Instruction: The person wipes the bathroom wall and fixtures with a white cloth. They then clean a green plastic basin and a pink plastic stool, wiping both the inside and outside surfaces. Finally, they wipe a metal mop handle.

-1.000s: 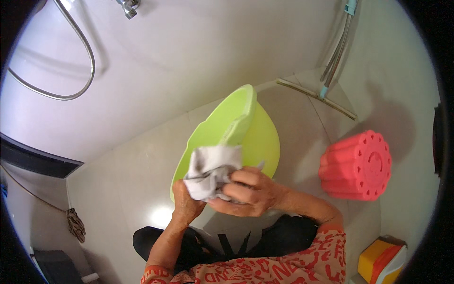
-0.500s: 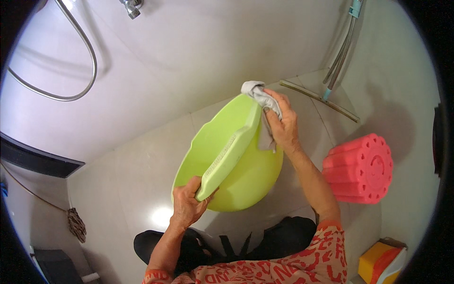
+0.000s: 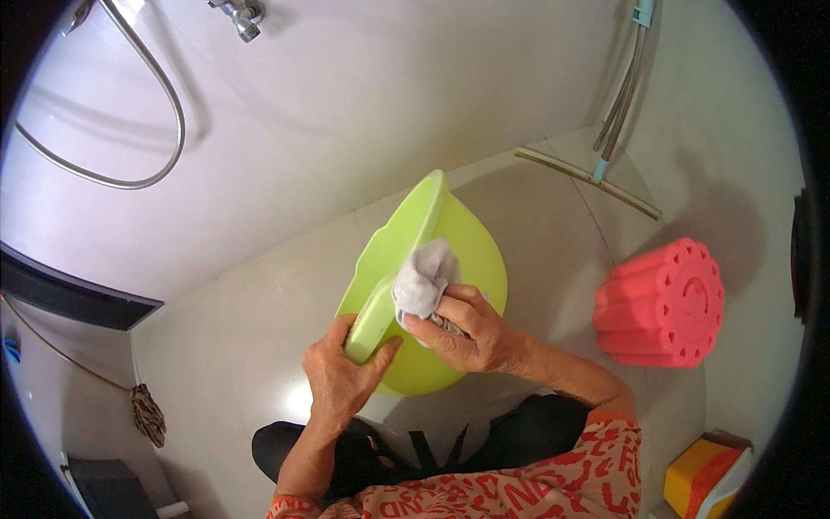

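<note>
A light green plastic basin (image 3: 480,251) stands tilted on its side in front of me, its rim running away from my body. My left hand (image 3: 339,372) grips the near end of that rim, thumb on the outer side. My right hand (image 3: 471,333) is closed on a crumpled light grey cloth (image 3: 428,272). The cloth lies against the rim and outer wall, a little beyond my left hand. Part of the basin's outer side is hidden behind the cloth and my right hand.
A pink scalloped stool (image 3: 653,303) lies on its side to the right. Beyond it a floor squeegee (image 3: 596,177) leans in the corner. A mop head (image 3: 147,413) hangs at the left, a shower hose (image 3: 177,121) on the wall. A yellow and red box (image 3: 700,476) sits lower right.
My right hand has drawn the cloth from the rim's far end back toward my left hand. The basin has turned slightly, its rim now steeper in view. The left hand still grips the rim.
</note>
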The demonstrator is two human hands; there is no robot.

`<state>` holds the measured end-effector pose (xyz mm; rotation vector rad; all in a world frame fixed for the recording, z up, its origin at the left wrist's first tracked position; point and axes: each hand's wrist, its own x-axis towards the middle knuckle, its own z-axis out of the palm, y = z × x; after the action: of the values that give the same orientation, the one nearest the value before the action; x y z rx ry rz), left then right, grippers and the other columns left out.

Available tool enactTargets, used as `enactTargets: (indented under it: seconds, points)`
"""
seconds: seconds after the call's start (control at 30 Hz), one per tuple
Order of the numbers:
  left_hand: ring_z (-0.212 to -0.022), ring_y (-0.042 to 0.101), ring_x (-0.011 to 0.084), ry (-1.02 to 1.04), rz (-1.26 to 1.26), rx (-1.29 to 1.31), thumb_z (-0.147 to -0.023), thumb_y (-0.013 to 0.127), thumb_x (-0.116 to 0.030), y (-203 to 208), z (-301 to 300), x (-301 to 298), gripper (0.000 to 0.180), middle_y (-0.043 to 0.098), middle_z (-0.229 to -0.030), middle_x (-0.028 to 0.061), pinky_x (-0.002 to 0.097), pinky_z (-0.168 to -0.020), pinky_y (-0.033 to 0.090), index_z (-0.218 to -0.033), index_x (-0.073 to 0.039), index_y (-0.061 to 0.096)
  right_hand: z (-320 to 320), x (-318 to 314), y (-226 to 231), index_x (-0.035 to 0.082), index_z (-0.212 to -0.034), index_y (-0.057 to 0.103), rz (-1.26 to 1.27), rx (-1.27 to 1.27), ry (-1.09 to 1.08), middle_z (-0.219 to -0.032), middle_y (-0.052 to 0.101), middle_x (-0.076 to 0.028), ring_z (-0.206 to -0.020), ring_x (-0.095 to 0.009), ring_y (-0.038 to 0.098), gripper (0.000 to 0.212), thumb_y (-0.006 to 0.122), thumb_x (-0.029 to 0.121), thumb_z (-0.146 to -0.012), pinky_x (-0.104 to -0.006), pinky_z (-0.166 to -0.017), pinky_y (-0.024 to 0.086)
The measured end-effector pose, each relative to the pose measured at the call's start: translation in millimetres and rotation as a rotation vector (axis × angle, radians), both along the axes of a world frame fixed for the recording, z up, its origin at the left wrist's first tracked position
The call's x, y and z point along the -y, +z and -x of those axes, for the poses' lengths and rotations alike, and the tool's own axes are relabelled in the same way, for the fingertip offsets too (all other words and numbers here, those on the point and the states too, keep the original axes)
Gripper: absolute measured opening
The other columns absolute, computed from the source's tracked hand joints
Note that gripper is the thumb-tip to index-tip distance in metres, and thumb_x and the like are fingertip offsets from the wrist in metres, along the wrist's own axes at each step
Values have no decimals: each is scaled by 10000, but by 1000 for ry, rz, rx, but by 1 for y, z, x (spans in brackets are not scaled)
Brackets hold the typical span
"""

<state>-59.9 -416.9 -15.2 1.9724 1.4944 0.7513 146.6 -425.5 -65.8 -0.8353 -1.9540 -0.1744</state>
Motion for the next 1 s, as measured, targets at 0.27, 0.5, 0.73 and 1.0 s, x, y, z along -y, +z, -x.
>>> enactTargets:
  seconds: [0.27, 0.5, 0.73, 1.0]
  points:
    - [-599, 601, 123, 43, 47, 81, -733, 767, -138, -12, 14, -4, 235, 642, -663, 75, 276, -576, 483, -864, 8, 637, -44, -36, -6, 58, -1179, 564, 427, -364, -164, -1112, 505, -178, -1033, -312, 540, 435, 524, 31, -746, -395, -882, 464]
    - [-623, 641, 164, -49, -23, 47, -725, 789, -143, -18, 25, -4, 255, 661, -706, 112, 273, -601, 497, -884, -9, 643, -103, -96, -45, 34, -1177, 570, 1142, -808, -95, -1028, 637, -83, -899, -164, 598, 333, 521, 67, -849, -296, -786, 492]
    - [-640, 549, 82, 80, 68, 230, -742, 789, -132, -32, 37, -15, 233, 619, -691, 15, 239, -603, 463, -868, -4, 640, -64, -59, -30, 49, -1155, 590, 622, -539, -87, -1050, 634, -92, -944, -205, 586, 390, 533, -1, -772, -316, -811, 493]
    - [-640, 535, 73, 93, 78, 201, -763, 768, -113, -22, 38, -27, 185, 611, -693, -4, 228, -591, 444, -856, -9, 647, -14, 3, -43, 92, -1156, 584, 114, -83, 69, -1180, 561, -152, -1091, -346, 522, 406, 541, 19, -759, -474, -971, 412]
